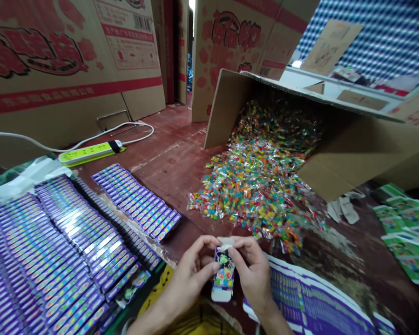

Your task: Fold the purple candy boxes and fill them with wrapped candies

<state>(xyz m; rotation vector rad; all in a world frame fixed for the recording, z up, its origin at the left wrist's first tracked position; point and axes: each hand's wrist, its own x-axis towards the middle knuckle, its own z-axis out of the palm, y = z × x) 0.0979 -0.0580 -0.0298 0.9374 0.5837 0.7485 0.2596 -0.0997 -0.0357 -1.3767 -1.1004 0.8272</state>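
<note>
A small printed candy box [224, 272], dark with a green figure and coloured circles, is held upright between my two hands at the lower middle. Its white bottom flap hangs open toward me, and a pale flap shows at the top. My left hand [199, 267] pinches the box's left side, thumb on the front. My right hand [253, 265] grips its upper right edge with thumb and fingers. Beyond my hands lies a heap of clear packets of colourful candies [251, 186], spilling from a tipped cardboard carton [338, 158]. Flat purple box blanks [310, 298] fan out beside my right hand.
Rows of filled purple boxes [52, 260] cover the left side, with a shorter row [136, 202] beside them. A yellow-green power strip [91, 152] with a white cable lies behind. Large printed cartons [73, 60] stand at the back. Green packages [405, 228] and white gloves [344, 209] lie right.
</note>
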